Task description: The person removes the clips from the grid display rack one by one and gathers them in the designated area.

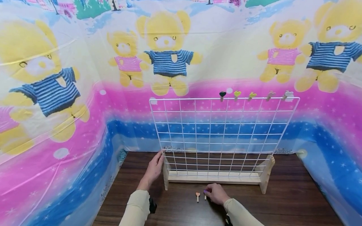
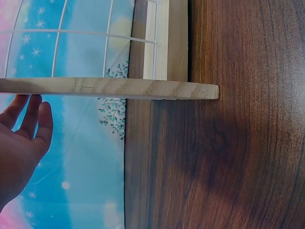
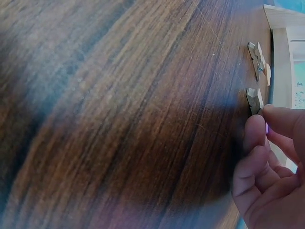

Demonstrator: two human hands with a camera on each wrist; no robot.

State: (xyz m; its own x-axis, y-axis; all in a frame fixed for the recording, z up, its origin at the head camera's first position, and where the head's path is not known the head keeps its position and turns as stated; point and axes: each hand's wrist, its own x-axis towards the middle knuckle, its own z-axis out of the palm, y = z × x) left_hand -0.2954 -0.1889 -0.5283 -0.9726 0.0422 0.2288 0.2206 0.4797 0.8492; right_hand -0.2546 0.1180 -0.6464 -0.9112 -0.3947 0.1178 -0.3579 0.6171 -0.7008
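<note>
The right hand (image 1: 217,193) pinches the purple clip (image 1: 205,197) by its heart end, low over the table (image 1: 288,188). The left hand (image 1: 154,166), well apart from it, rests its fingertips against the outer face of the wooden side support (image 1: 165,179); no thumb grip shows there. A poor hold on so small a clip (the fingers hide much of the heart) could let it twist or drop. The orange clip (image 1: 198,196), just left of the right hand, could be nudged by a stray fingertip. Beyond the right hand stands the wire grid (image 1: 225,123); a hard push from the left hand could shift it and jolt the clips (image 1: 237,94) along its top bar. I can read no brand, label or writing anywhere.
</note>
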